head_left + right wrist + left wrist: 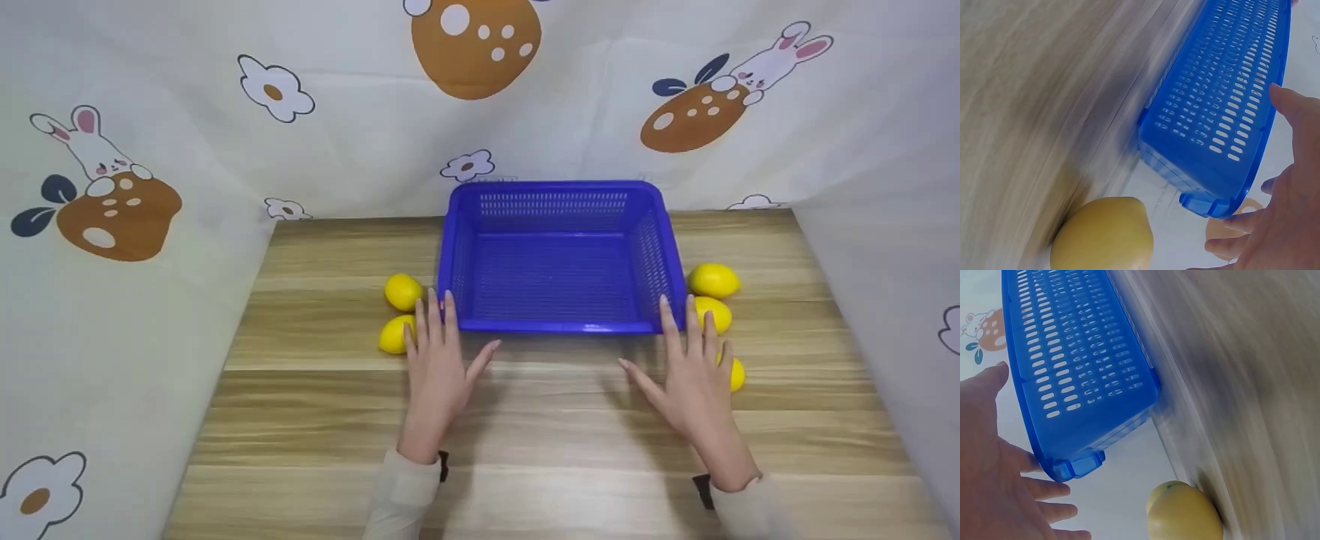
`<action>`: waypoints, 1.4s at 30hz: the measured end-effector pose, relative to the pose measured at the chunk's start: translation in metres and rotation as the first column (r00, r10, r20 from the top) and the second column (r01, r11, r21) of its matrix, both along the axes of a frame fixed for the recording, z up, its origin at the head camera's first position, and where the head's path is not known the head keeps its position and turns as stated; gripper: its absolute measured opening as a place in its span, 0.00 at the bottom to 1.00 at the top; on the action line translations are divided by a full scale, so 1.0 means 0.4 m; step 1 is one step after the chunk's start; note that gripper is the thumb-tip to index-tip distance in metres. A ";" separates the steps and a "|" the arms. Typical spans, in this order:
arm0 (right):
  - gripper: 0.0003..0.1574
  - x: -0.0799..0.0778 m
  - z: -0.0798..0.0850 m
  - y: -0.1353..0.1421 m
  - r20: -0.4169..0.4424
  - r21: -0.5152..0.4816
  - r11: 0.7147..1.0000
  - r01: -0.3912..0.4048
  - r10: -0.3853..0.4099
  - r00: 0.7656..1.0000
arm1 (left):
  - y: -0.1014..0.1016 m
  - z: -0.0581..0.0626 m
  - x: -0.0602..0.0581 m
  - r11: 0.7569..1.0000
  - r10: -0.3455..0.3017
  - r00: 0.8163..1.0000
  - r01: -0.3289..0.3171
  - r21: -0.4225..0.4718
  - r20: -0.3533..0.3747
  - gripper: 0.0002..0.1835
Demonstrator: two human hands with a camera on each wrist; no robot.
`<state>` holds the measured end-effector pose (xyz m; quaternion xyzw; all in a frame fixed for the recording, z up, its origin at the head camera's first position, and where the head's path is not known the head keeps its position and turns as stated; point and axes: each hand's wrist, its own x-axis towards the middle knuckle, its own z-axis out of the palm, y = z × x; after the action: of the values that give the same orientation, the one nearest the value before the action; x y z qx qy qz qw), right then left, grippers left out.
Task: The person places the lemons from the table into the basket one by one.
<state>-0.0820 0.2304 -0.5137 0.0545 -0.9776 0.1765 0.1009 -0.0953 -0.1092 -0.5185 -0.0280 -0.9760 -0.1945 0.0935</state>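
Observation:
A blue plastic basket [547, 328] with slotted walls stands on the table, nothing lying inside it. By its front left corner is my left hand [439, 375], fingers extended and thumb spread. My right hand [697, 390] is held the same way at the front right corner. Whether the fingertips touch the basket is hard to tell. Two lemons, a rear one [403, 292] and a front one [394, 335], lie left of the basket. Three more are on the right: a rear one [715, 280], a middle one [714, 315] and one [738, 373] partly hidden by my right hand.
The wood-grain table [555, 450] extends in front of the basket and to both sides. Pale cloth [360, 135] printed with rabbits and flowers hangs behind the basket and along the left and right sides.

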 end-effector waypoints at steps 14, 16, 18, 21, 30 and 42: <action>0.73 0.010 0.002 0.048 0.026 -0.047 0.999 0.003 -0.002 1.000 | -0.021 0.003 -0.035 0.979 -0.053 0.998 0.047 0.200 0.023 0.54; 0.73 0.013 0.000 0.058 0.023 -0.059 0.998 0.003 -0.001 1.000 | -0.024 0.003 -0.040 0.980 -0.054 0.998 0.048 0.191 0.027 0.54; 0.73 0.017 -0.002 0.067 0.020 -0.069 0.998 0.003 -0.002 1.000 | -0.027 0.003 -0.047 0.984 -0.056 0.998 0.050 0.173 0.029 0.54; 0.72 0.024 -0.004 0.082 0.018 -0.087 0.996 0.007 -0.005 1.000 | -0.031 0.004 -0.056 0.987 -0.061 0.998 0.057 0.151 0.026 0.55; 0.71 0.034 -0.025 0.121 0.010 -0.104 0.995 0.003 -0.002 1.000 | -0.041 0.008 -0.073 0.992 -0.075 0.996 0.071 0.102 0.044 0.58; 0.69 0.034 -0.054 0.162 0.012 -0.248 0.969 -0.004 0.008 1.000 | -0.043 0.004 -0.078 0.987 -0.089 0.994 0.080 0.136 0.062 0.61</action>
<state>-0.0685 0.2952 -0.5352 0.0433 -0.9484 0.2978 0.1002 -0.1264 -0.1262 -0.5171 -0.0565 -0.9614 -0.2639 0.0534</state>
